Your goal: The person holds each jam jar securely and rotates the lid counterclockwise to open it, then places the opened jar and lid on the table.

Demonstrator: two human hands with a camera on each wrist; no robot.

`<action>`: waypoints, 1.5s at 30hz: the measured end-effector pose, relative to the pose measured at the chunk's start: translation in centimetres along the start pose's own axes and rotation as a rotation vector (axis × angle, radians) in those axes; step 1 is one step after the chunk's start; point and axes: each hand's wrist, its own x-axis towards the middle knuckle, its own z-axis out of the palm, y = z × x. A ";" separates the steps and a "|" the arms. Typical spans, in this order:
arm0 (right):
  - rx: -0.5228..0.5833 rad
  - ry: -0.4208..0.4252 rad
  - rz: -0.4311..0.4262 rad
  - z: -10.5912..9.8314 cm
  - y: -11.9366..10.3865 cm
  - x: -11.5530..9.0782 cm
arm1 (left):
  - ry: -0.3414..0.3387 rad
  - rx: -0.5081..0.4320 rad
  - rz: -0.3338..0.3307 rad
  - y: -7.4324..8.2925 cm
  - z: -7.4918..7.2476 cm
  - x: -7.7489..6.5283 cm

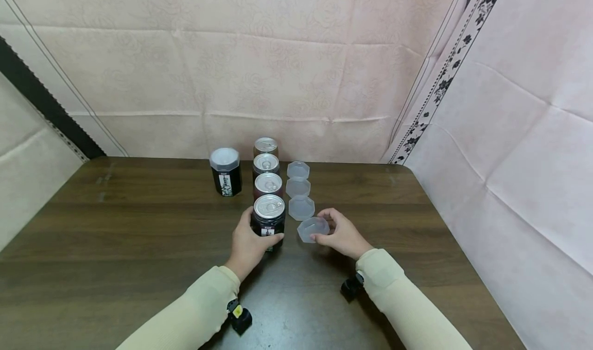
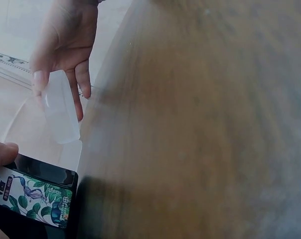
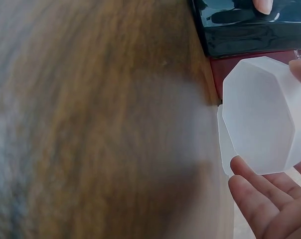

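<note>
At the front of a row of dark jars, my left hand grips the nearest jar, thumb across its front and fingers around the far side. It stands upright, with a silver pull-tab top and no plastic cap on it. In the left wrist view its label shows green leaves. To the right, my right hand pinches a translucent, many-sided plastic cap between thumb and fingers. The right wrist view shows the cap tilted on its side, its hollow inside facing the camera.
Behind the held jar several pull-tab jars stand in a line. Beside them lies a row of three more translucent caps. A capped black jar stands at the back left. Pale cloth hangs behind the brown table.
</note>
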 end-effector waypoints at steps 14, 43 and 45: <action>-0.046 -0.025 -0.010 0.1 0.4 0.2 | 0.004 0.007 0.000 0.1 -0.1 0.0; -0.103 -0.067 -0.030 0.4 0.4 0.6 | 0.008 0.018 -0.024 0.7 0.4 -0.1; -0.112 -0.070 -0.037 0.4 0.4 0.6 | 0.007 0.022 -0.026 0.7 0.4 -0.1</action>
